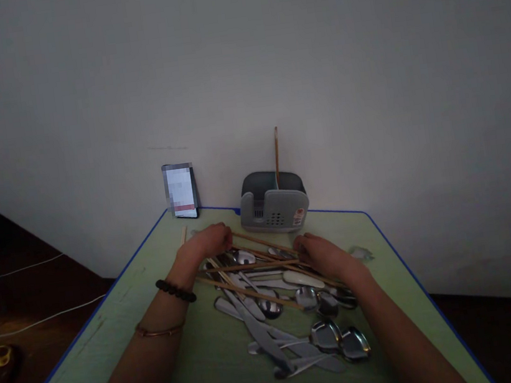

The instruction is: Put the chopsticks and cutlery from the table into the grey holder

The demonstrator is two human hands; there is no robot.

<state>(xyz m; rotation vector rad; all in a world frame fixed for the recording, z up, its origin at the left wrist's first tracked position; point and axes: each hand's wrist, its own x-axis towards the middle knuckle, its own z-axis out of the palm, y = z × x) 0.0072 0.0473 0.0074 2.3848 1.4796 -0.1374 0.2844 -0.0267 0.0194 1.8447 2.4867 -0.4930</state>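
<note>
A heap of wooden chopsticks [265,264] lies crossed over several metal spoons [325,333] on the green table [118,366]. My left hand [209,241] rests at the heap's left end, fingers curled round the tips of some chopsticks. My right hand [321,254] lies on the heap's right side, fingers bent over other chopsticks. Behind the heap stands a grey cutlery holder [273,205] with one chopstick [276,157] upright in it. Beaded bracelets sit on my left wrist.
A phone [181,190] leans against the white wall at the table's back left. A small crumpled bit of wrapper [361,253] lies right of my right hand. The table's blue edge runs on both sides; dark floor with white cables lies to the left.
</note>
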